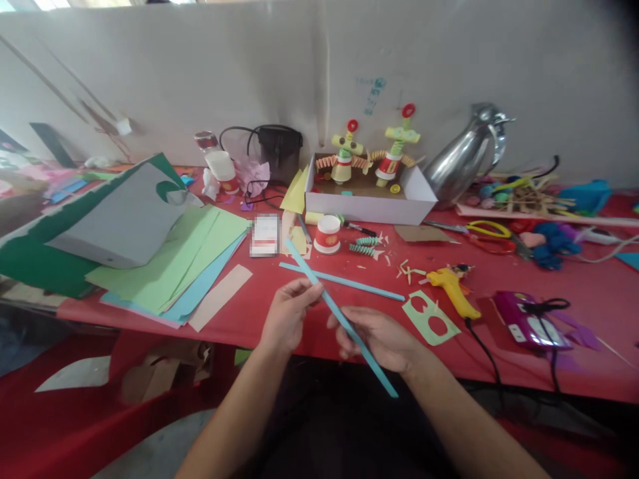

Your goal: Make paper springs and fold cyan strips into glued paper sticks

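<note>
A long light-blue paper strip point(375, 366) slants across the space in front of me, its upper end over the table. My left hand point(288, 316) pinches it between thumb and fingers in its upper part. Lower down, my right hand point(377, 332) has its fingers curled round the same strip; some fingertips are hidden behind it. Just beyond my hands, a second blue paper strip point(359, 286) lies flat on the red table. A red and white paper cup point(328, 234) stands behind that strip, with two green folded-paper springs point(363, 246) to its right.
Two paper-cup figures point(344, 163) stand in a white box point(367, 206). On the right are a yellow glue gun point(455, 291) with its cord, green paper with cut-out holes point(432, 318), scissors point(492, 236) and a metal jug point(459, 156). Coloured sheets point(174, 259) are stacked left.
</note>
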The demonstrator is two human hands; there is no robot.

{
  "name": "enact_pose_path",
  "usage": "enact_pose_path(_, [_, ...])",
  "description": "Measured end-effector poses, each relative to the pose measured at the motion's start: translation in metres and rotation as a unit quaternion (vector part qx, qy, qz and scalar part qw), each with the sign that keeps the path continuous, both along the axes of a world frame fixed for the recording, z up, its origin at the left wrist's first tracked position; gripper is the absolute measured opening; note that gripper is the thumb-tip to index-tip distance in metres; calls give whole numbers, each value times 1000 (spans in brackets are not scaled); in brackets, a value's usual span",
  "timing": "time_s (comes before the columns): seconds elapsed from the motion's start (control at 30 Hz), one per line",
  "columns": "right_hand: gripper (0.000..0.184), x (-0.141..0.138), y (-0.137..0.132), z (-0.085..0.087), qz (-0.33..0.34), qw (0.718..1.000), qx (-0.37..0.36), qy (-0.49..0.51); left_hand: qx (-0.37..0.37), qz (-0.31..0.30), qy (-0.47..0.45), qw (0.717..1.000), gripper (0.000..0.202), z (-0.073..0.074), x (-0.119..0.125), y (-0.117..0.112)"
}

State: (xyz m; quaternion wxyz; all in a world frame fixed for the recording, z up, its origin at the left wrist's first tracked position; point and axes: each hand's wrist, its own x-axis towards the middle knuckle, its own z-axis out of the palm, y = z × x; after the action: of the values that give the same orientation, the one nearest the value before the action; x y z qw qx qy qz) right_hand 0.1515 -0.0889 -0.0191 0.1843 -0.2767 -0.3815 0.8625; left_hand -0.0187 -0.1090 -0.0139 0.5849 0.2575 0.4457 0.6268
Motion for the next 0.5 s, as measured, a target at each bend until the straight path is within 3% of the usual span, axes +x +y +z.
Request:
enact_pose_path(0.07, [32,-4,-3,4,-42,989,127,-65,-14,23,3,1000,20,-3,1,1])
enact_pose_path(0.13, [24,-6,-4,9,-70,950,270,-139,-25,30,-5,999,21,-5,-2,2])
enact_pose_path(0.2, [21,-5,-5,12,-66,904,367,-207,-32,51,-19,998,22,-7,-8,3])
enact_pose_path(0.33, [29,6,-9,14,-32,858,426,-286,-30,137,-35,989,27,-7,-32,5])
enact_pose_path(0.5, [31,31,-10,7,-12,780,487,-393,-23,192,24,981,38,-12,-57,-2])
